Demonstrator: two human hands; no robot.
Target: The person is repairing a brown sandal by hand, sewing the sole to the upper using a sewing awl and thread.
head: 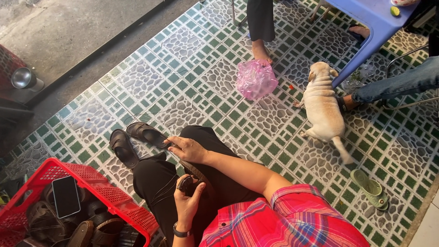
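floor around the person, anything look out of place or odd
A crumpled pink plastic bag lies loose on the tiled floor, and one green sandal sits alone, apart from the dark pair.

Small dark object (pixel 186 184) in the left hand (pixel 187 203) mostly covered by the curled fingers (pixel 197 191), kind cannot be told; the thin strands running from it across the lap are too fine to identify. Red basket (pixel 98 183) cut off by the left and bottom edges, its brown contents partly under a phone (pixel 66 196). Two other people visible only as legs and feet at the top and right edges; blue surface (pixel 372 18) cut off at the top.
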